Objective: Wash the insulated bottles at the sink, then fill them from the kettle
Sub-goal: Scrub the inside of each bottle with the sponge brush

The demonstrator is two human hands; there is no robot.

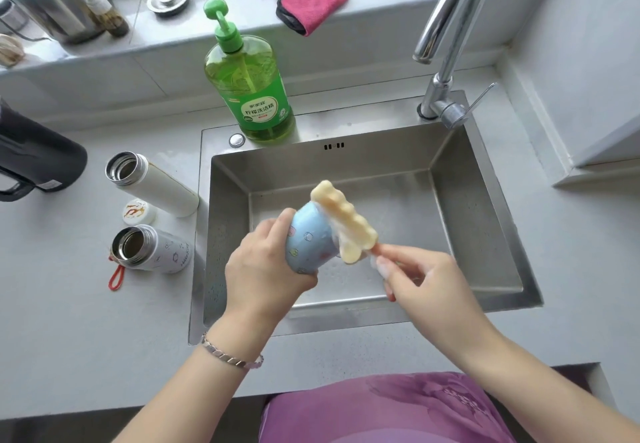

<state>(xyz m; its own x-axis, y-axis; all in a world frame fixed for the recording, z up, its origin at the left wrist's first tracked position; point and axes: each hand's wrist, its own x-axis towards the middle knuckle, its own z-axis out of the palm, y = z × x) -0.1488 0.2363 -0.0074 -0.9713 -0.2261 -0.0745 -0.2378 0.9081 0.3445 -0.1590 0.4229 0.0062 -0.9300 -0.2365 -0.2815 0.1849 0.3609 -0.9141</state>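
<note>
Washing stage, head view. The left hand (pixel 266 269) grips the light-blue insulated bottle (pixel 308 245) over the basin of the steel sink (pixel 346 172), its fingers (pixel 277 231) curled around the lower body, with the bottle tilted so its mouth faces away and to the right. The right hand pinches the thin handle of a sponge bottle brush (pixel 346 220), its fingers (pixel 384 264) closed on the stem. The pale, lumpy sponge head lies against the bottle's mouth end; whether any of it is inside cannot be told. Two more bottles stand uncapped on the tabletop (pixel 86 321) left of the sink: a tall white bottle (pixel 156 186) and a short patterned bottle (pixel 156 248) with a red strap (pixel 116 278), with a round lid (pixel 138 212) between them. A green dish-detergent pump bottle (pixel 252 85) stands on the sink's back ledge, left of the tap (pixel 450 26). The dark kettle (pixel 34 158) sits at the far left. Handling, as judged: the blue bottle is rigid and, empty, probably light, but its smooth painted wall is likely slippery when wet or soapy. A full wrap around the mid-body is therefore safer than a fingertip hold. The sponge is soft and should compress to enter the mouth. The slim handle calls for a firm pinch.
</note>
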